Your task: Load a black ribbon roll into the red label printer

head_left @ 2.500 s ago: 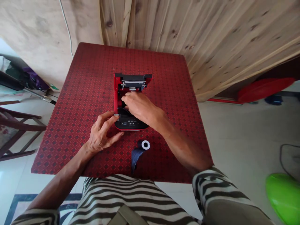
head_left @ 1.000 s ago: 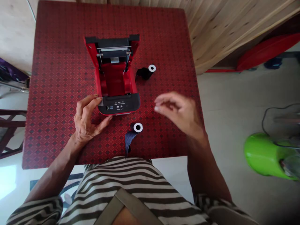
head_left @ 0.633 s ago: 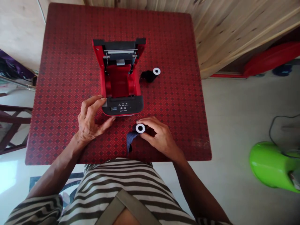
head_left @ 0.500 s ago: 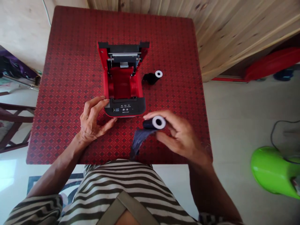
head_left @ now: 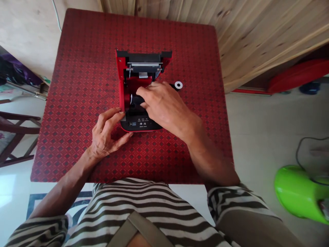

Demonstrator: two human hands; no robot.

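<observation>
A small red and black label printer [head_left: 141,126] stands on the table with its lid raised and its inner bay exposed. My left hand [head_left: 104,133] steadies its front left corner, fingers on the top panel and thumb at the front. Inside the bay lies a black ribbon roll [head_left: 136,100], its pale left end showing. My right hand [head_left: 167,106] grips this roll from above and covers its right side and much of the bay. Just beyond that hand, a second black roll with a white core [head_left: 178,85] rests on the table, partly hidden.
A red patterned cloth covers the table [head_left: 84,68]. Wooden panelling [head_left: 180,12] runs along the back and right. A dark wooden chair [head_left: 17,137] stands at the left, and a bright green plastic object [head_left: 295,192] sits on the floor at the right.
My right hand has carried the ribbon roll from in front of the printer up and left into its open bay. The dangling ribbon tail no longer shows. My left hand keeps its place on the printer.
</observation>
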